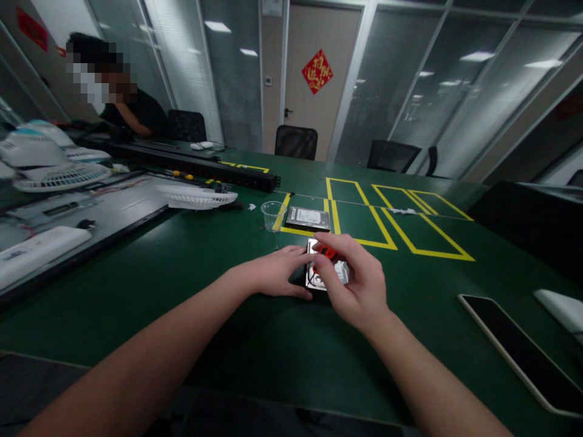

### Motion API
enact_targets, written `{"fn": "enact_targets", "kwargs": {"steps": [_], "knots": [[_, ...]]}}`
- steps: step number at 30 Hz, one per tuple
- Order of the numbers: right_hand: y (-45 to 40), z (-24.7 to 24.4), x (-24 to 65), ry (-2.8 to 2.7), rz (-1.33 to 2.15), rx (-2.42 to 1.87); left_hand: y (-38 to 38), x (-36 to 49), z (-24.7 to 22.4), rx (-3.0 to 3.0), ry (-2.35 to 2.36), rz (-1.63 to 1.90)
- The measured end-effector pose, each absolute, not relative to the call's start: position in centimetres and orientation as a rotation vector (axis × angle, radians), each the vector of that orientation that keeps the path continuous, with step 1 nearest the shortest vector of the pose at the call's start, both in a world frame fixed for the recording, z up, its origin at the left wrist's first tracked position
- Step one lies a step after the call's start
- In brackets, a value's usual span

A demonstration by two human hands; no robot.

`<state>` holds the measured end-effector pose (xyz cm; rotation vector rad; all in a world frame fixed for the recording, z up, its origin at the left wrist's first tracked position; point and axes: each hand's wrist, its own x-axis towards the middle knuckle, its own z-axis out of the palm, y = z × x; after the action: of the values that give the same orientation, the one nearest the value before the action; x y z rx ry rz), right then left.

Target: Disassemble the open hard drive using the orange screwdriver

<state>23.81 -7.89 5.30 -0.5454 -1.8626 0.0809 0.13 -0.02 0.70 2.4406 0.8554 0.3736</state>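
The person's left hand (pixel 282 271) lies at the left side of a silvery hard drive (pixel 337 274), its fingers loosely parted: the thumb is by the near left corner and a forefinger reaches across the top toward a red-and-black piece (pixel 327 250). The right hand (pixel 362 280) arches over the drive's right side with its fingers bent and the thumb and forefinger tips apart above the piece; whether it grips the piece cannot be told. The drive sits on the green table (pixel 255 352), directly in front of the person. To the right lies a dark-screened phone (pixel 519 349). Just beyond the drive, a second hard drive (pixel 308 217) rests label up beside a clear plastic cup (pixel 273 216), near yellow tape outlines (pixel 441 252) that run over the right part of the surface. On the left are a white fan grille (pixel 195 196), white fans (pixel 40 158) and a long black bar (pixel 200 165). Past the table stand mesh chairs (pixel 296 143), and a person in dark clothing (pixel 143 112) sits at far left. Behind are glass partitions (pixel 387 79) and a pale door (pixel 314 115) bearing a red diamond-shaped sign (pixel 317 71).
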Motion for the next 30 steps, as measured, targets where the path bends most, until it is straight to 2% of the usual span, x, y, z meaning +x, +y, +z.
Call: {"fn": "enact_targets", "kwargs": {"steps": [11, 30], "knots": [[-7.81, 4.57, 24.29, -1.842, 0.249, -0.554, -0.35, 0.31, 1.30, 2.475, 0.906, 0.331], [-7.85, 4.75, 24.00, -1.855, 0.129, -0.568, 0.00, 0.06, 0.66, 2.465, 0.818, 0.389]]}}
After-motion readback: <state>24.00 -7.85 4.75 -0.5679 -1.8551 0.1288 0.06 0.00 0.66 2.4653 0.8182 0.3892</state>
